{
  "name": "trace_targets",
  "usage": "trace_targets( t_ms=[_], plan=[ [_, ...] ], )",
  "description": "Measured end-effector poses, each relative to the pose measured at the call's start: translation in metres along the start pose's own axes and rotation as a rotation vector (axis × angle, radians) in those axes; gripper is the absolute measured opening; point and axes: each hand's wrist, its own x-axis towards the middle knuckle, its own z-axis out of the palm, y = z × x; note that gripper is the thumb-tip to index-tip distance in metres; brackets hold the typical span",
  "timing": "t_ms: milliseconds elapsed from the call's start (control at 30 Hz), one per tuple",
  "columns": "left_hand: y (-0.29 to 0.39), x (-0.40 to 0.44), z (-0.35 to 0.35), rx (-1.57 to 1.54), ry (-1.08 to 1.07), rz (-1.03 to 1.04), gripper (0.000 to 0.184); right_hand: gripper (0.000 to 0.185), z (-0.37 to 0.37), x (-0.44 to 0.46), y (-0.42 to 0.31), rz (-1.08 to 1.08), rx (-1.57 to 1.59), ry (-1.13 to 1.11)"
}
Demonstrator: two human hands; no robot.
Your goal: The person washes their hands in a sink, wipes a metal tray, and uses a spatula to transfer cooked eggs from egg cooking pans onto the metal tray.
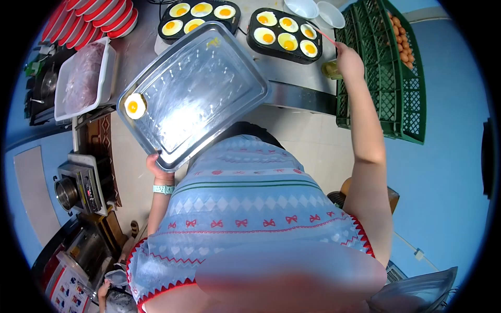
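My left hand (pixel 159 166) is closed on the lower corner of a metal tray (pixel 172 88), which tilts over the front edge of the counter. One fried egg (pixel 135 106) lies at the tray's left end. My right hand (pixel 348 61) grips a thin utensil with a pink handle (pixel 326 36); its tip reaches the top right of the right egg pan (pixel 274 49), and its kind is unclear. Eggs cook in that pan's round wells. Behind the tray stands a left egg pan (pixel 232 25), also with eggs in its wells. A jar of yellowish liquid (pixel 331 69) is beside my right hand.
Green crates (pixel 365 68) stand at the right, with brown eggs (pixel 401 41) in one. Two white bowls (pixel 330 14) sit at the counter's back. At the left are a white tub (pixel 110 70) and stacked red-and-white dishes (pixel 121 23). Another person (pixel 120 300) is at lower left.
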Motion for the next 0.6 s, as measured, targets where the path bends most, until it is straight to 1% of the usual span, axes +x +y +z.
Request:
trace_targets(
  t_ms=[33, 67, 133, 167, 333, 467, 567, 600],
  plan=[
    [0.0, 0.0, -0.003, -0.018, -0.005, -0.002, 0.06, 0.04, 0.001, 0.012, 0.003, -0.061, -0.039, -0.007],
    [-0.002, -0.001, -0.007, -0.021, 0.018, -0.008, 0.057, 0.04, 0.002, 0.022, 0.006, -0.064, -0.04, -0.004],
    [-0.001, -0.007, -0.016, -0.015, 0.078, -0.029, 0.048, 0.042, -0.004, 0.035, 0.002, -0.086, -0.146, -0.098],
    [-0.004, -0.008, -0.019, -0.019, 0.08, -0.025, 0.048, 0.042, -0.003, 0.041, 0.003, -0.091, -0.146, -0.096],
    [-0.016, -0.015, -0.018, -0.037, 0.078, 0.049, 0.058, 0.043, -0.003, 0.06, 0.013, -0.144, -0.244, -0.177],
    [-0.019, -0.016, -0.016, -0.031, 0.072, 0.076, 0.062, 0.043, -0.002, 0.067, 0.016, -0.165, -0.229, -0.15],
    [-0.02, -0.018, -0.009, -0.041, 0.064, 0.086, 0.063, 0.038, -0.004, 0.075, 0.017, -0.207, -0.215, -0.105],
    [-0.021, -0.018, -0.009, -0.045, 0.062, 0.087, 0.063, 0.036, -0.013, 0.077, 0.011, -0.178, -0.251, -0.168]
  ],
)
